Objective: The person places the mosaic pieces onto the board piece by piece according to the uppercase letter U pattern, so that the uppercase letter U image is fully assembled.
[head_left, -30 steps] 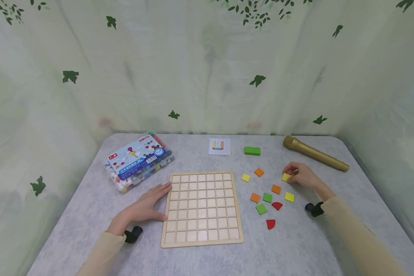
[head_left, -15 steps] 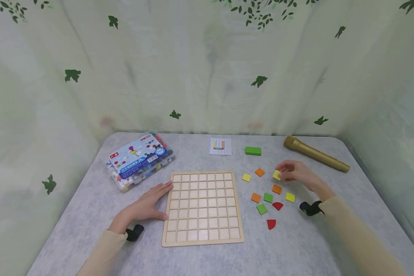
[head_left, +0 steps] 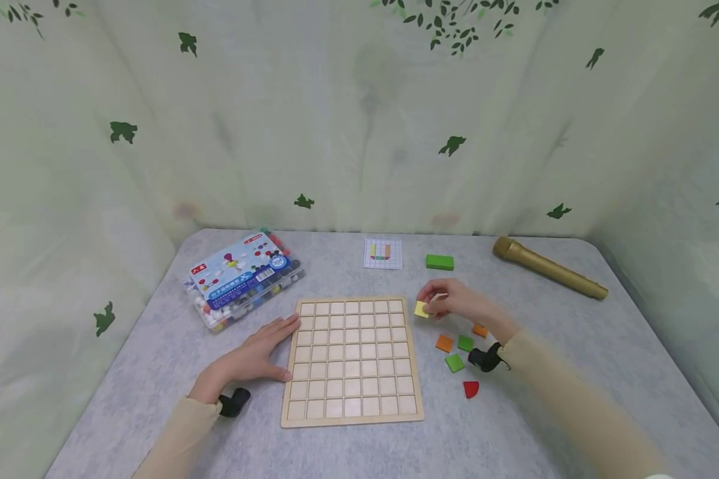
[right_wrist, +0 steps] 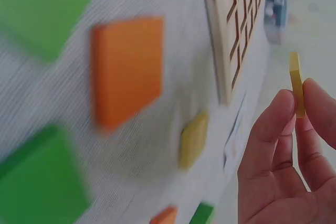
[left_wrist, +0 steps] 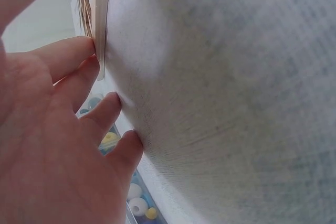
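In the head view my left hand rests at the left edge of a wooden grid board, thumb and fingers spread and touching the frame. My right hand pinches a small yellow square tile between thumb and fingers, just beyond the board's upper right edge. The right wrist view shows this held tile edge-on, lifted above the table, with another yellow tile lying below. Orange tiles, green tiles and a red quarter-round piece lie right of the board. My right arm covers some pieces.
A printed pattern card lies behind the board, with a green block beside it. A gold microphone-shaped object lies at the back right. At the back left stands a clear plastic box of coloured beads.
My right hand has carried the yellow tile leftward from the right side of the loose pieces to near the board's edge. My left hand has stayed put on the board.
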`<state>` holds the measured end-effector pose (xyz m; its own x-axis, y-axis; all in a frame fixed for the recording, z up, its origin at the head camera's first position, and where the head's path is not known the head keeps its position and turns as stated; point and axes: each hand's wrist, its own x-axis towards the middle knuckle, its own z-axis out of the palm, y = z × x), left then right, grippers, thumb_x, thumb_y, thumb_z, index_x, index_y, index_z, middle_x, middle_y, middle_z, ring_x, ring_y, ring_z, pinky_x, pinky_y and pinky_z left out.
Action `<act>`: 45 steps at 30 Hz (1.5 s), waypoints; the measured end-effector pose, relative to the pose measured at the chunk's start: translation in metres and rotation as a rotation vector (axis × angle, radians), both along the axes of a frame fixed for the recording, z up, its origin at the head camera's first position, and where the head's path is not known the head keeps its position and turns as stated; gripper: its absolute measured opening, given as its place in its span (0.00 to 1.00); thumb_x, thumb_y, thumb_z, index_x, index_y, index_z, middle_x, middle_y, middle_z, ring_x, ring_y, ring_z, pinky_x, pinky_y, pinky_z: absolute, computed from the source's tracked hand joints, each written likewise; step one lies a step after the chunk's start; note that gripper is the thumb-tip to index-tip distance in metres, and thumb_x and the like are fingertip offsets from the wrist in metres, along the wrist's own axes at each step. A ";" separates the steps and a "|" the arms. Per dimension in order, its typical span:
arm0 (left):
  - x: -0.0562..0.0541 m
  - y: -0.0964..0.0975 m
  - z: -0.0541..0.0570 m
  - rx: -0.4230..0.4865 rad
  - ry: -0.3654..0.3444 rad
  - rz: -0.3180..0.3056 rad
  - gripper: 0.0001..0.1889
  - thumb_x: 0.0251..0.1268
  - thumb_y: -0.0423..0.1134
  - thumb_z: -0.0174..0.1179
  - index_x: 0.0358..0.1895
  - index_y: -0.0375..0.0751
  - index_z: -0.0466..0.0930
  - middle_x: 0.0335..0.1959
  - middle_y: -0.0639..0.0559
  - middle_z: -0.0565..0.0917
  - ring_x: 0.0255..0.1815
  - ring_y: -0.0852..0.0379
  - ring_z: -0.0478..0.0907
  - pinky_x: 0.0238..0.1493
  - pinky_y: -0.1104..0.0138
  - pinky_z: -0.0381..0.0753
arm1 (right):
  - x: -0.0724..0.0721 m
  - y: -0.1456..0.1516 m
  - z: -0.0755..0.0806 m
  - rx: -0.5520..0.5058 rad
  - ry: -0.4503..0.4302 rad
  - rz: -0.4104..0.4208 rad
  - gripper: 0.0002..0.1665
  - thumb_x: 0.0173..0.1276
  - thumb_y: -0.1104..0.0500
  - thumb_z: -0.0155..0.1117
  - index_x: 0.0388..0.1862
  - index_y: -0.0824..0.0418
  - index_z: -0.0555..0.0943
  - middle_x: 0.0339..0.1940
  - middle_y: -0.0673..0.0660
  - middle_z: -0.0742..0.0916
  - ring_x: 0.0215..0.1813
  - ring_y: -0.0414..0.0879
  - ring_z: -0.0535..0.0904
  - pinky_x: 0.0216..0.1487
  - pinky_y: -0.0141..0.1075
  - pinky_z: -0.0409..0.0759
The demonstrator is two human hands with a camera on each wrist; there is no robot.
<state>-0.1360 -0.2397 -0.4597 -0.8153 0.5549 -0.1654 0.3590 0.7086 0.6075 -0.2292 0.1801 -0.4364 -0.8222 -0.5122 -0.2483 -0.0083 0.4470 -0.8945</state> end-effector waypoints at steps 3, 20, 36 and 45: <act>0.000 0.000 0.000 -0.005 0.005 0.001 0.51 0.53 0.52 0.69 0.74 0.31 0.50 0.76 0.37 0.49 0.74 0.32 0.41 0.67 0.38 0.44 | 0.000 -0.026 -0.002 -0.017 -0.011 0.037 0.10 0.66 0.64 0.63 0.44 0.68 0.79 0.35 0.58 0.80 0.34 0.48 0.77 0.38 0.39 0.81; 0.000 -0.001 -0.003 0.004 0.004 0.001 0.52 0.53 0.51 0.70 0.74 0.31 0.50 0.75 0.36 0.48 0.73 0.31 0.40 0.67 0.37 0.44 | -0.010 -0.129 -0.006 -0.087 -0.021 0.157 0.07 0.65 0.69 0.60 0.41 0.65 0.81 0.34 0.57 0.81 0.31 0.52 0.78 0.34 0.42 0.80; -0.001 -0.002 -0.010 -0.004 0.017 0.000 0.51 0.54 0.53 0.69 0.75 0.32 0.50 0.76 0.37 0.48 0.73 0.32 0.40 0.66 0.36 0.44 | -0.011 -0.188 -0.020 0.066 0.149 0.173 0.07 0.58 0.72 0.65 0.35 0.64 0.83 0.27 0.52 0.81 0.26 0.40 0.73 0.30 0.29 0.73; -0.002 -0.003 -0.012 0.009 0.013 -0.002 0.51 0.54 0.52 0.69 0.74 0.32 0.49 0.76 0.37 0.48 0.73 0.31 0.39 0.66 0.36 0.43 | -0.009 -0.199 -0.020 0.146 0.205 0.168 0.07 0.57 0.72 0.66 0.33 0.62 0.83 0.22 0.50 0.80 0.23 0.41 0.73 0.25 0.29 0.74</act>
